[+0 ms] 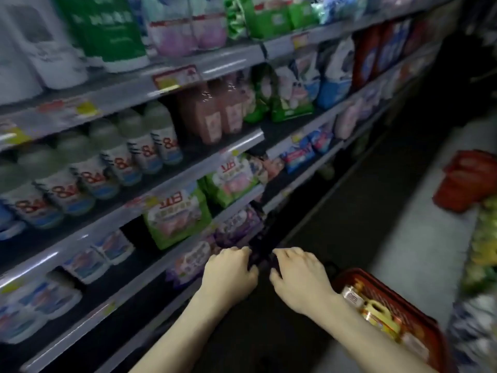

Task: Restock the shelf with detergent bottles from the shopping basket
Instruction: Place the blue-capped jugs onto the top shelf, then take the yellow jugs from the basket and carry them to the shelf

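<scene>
A red shopping basket (430, 335) stands on the floor at the lower right. Several yellow and orange detergent bottles (376, 313) lie inside it. A black pull handle (259, 251) rises from the basket toward the shelf. My left hand (228, 273) and my right hand (298, 275) sit side by side low in the middle, fingers curled round the handle's top bar. The shelving (188, 162) fills the left, with pale bottles labelled 84 (121, 162) and pink bottles (215, 114) on the middle board. The picture is blurred by motion.
Green and purple refill bags (177, 214) fill the lower boards, and white tubs (40, 300) stand at the bottom left. A second red basket (468, 179) and stacked goods (484, 251) line the right side of the aisle floor (390, 224).
</scene>
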